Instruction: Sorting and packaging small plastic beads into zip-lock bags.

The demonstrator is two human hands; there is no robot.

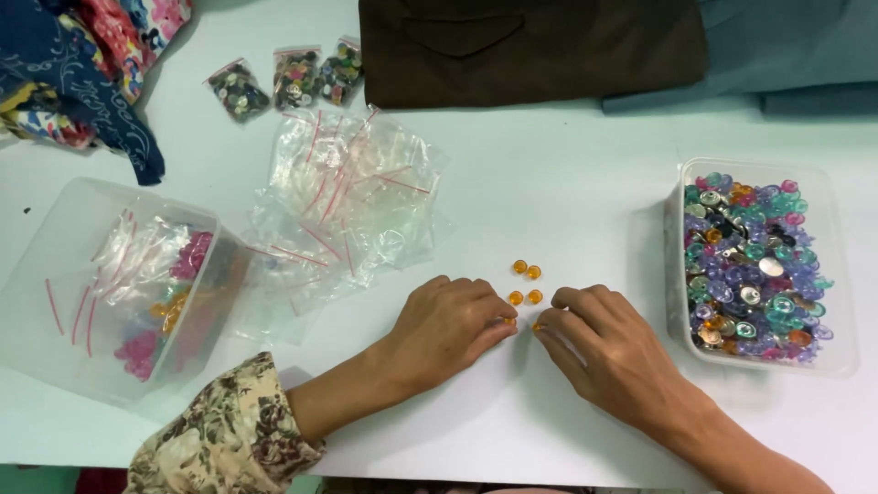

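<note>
Several small orange round beads [525, 282] lie in pairs on the white table [567, 183]. My left hand [444, 325] rests palm down just left of them, its fingertips on one orange bead at the lowest row. My right hand [599, 343] lies palm down to the right, its fingertips touching another orange bead beside the left hand's. Neither hand lifts anything.
A clear tub [832, 274] full of mixed coloured beads stands at the right. A pile of small clear zip bags [347, 201] lies at centre left, beside a tilted clear tub [55, 302] holding filled bags. Three filled bags [288, 80] and folded fabrics [530, 46] sit at the back.
</note>
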